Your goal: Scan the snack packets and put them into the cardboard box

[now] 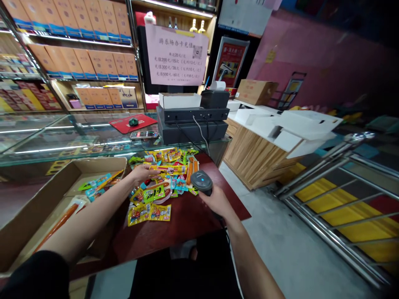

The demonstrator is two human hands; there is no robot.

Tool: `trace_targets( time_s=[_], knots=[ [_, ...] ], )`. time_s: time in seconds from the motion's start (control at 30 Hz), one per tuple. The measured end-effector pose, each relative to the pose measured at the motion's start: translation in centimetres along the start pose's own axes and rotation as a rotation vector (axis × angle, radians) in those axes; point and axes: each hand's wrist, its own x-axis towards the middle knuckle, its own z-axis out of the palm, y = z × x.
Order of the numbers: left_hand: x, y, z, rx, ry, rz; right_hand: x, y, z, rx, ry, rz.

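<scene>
My right hand [215,200] is wrapped round the grip of a dark barcode scanner [202,181] with a small blue light on top. Its head is beside a pack of orange sausages [192,169] at the pile's right edge. My left hand [144,173] reaches over the pile, fingers closed on the left end of a long yellow snack packet [174,169]. Around it lie many small packets in yellow, green and blue, among them a green packet [153,193]. Two yellow packets [160,212] lie nearer to me on the dark red tabletop [137,241].
An open cardboard box [67,176] with some packets stands at the left, under my left forearm. Behind the pile are a glass counter [77,135], a cash drawer [191,131] and a monitor back with a pink sign [177,56]. A metal railing [324,207] runs at the right.
</scene>
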Motion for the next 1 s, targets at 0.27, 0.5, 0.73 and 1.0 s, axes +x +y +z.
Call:
trace_targets(
  time_s=[0.27, 0.5, 0.73, 1.0],
  knots=[
    [-0.3, 0.0, -0.6, -0.108, 0.093, -0.042, 0.6, -0.3, 1.8, 0.000, -0.057, -0.043],
    [-0.6, 0.0, -0.6, -0.103, 0.104, -0.037, 0.7, 0.1, 2.7, 0.002, -0.073, -0.052],
    [-0.5, 0.1, -0.5, -0.108, 0.091, -0.045, 0.7, 0.0, 2.7, 0.001, -0.076, -0.062],
    [-0.5, 0.0, -0.8, -0.114, 0.055, -0.037, 0.5, -0.7, 2.6, 0.006, -0.088, -0.019]
  ],
)
